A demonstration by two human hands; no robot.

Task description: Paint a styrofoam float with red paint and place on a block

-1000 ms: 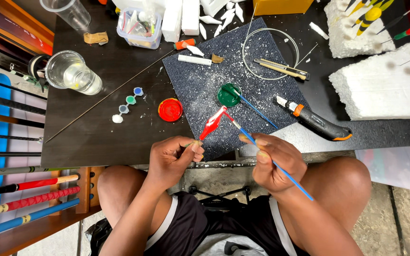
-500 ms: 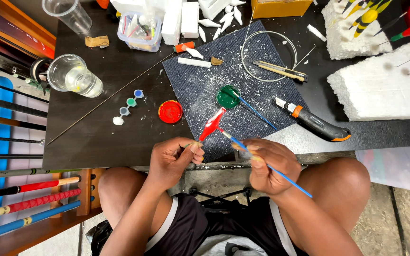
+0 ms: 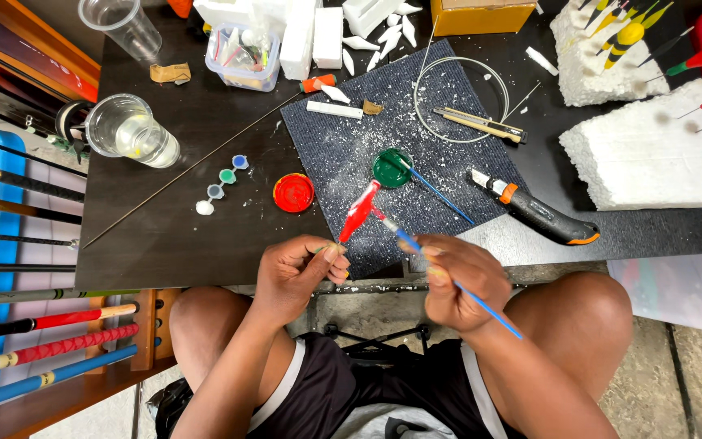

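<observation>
My left hand [image 3: 296, 272] pinches the thin stem of a red-painted fishing float [image 3: 359, 213] that tilts up toward the mat. My right hand [image 3: 458, 280] holds a blue-handled paintbrush [image 3: 448, 280], its tip touching the float's red body. Both hands hover at the near edge of the black table [image 3: 172, 219], over my knees. A red paint lid [image 3: 294, 193] lies just left of the float. A green paint lid [image 3: 391, 167] with a second blue brush resting in it sits on the dark grey mat [image 3: 448, 162].
A utility knife [image 3: 534, 208] lies right of the hands. Small paint pots [image 3: 223, 185], two clear plastic cups [image 3: 127, 128], a wire loop [image 3: 458, 97], white foam blocks [image 3: 647, 154] stuck with finished floats, a plastic box [image 3: 241, 49] and rods at left [image 3: 18, 187] surround the mat.
Both hands shifted slightly left with the float and the brush; the brush tip stays against the float's red body.
</observation>
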